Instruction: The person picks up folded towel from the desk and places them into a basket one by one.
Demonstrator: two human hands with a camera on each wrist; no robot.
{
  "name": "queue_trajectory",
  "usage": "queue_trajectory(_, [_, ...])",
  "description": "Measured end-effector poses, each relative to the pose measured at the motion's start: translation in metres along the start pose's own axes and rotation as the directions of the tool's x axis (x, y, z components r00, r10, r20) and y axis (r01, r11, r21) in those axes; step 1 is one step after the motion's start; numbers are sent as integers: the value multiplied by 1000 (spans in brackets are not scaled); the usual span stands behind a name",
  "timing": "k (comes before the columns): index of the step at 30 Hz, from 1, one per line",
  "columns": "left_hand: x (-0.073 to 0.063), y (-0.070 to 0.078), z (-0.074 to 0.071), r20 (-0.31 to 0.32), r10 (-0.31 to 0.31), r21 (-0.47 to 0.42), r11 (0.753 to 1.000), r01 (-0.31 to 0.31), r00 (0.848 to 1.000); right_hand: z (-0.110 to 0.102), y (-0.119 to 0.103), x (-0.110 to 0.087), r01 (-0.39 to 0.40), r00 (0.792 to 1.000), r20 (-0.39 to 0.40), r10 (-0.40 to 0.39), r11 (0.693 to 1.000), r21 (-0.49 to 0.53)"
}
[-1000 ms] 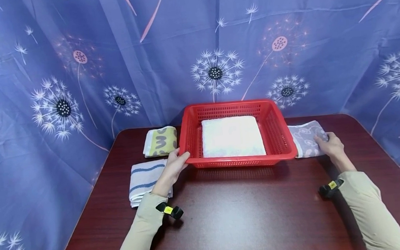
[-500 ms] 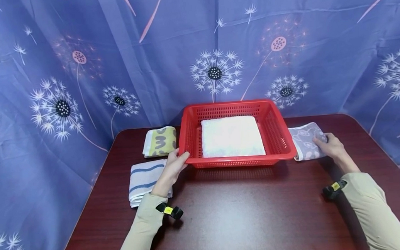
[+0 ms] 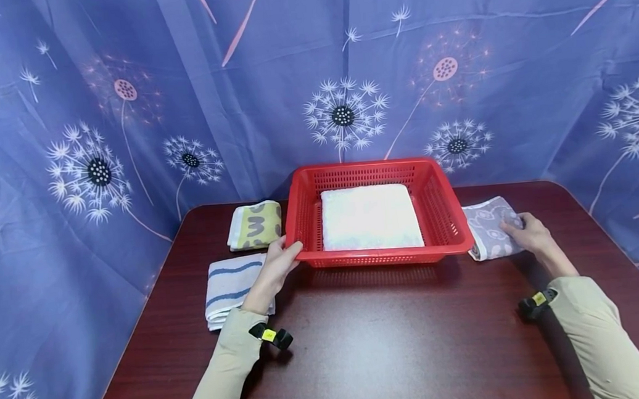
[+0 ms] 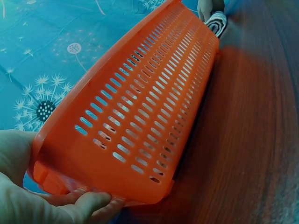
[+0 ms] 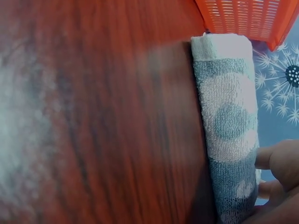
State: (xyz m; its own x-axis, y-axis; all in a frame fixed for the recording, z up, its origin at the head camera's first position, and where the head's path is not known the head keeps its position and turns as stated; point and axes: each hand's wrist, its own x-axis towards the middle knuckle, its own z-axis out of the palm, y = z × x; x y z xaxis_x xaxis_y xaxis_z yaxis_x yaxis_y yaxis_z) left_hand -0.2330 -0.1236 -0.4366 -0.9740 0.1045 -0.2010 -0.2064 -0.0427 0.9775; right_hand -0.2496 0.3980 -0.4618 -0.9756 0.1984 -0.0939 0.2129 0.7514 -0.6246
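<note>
While a striped towel lies on the surface at the left, with a yellow towel just beyond it, the person's left hand grips the near left corner of a red basket, thumb over the rim. A folded white towel lies inside the basket. Just beside the basket's right end is a grey towel, its right edge pinched by the right hand.
</note>
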Motion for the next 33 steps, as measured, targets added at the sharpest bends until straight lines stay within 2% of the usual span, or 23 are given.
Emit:
queue_trajectory(14, [1, 0, 0, -8, 3, -10, 1000, -3, 1000, 1, 1, -2, 54, 998, 40, -56, 998, 43])
queue_trajectory(23, [0, -1, 0, -9, 38, -23, 999, -38, 999, 0, 5, -2, 113, 991, 76, -110, 992, -49])
queue_trajectory(33, [-1, -2, 0, 1, 42, -41, 998, -42, 999, -2, 5, -7, 134, 986, 112, -127, 989, -64])
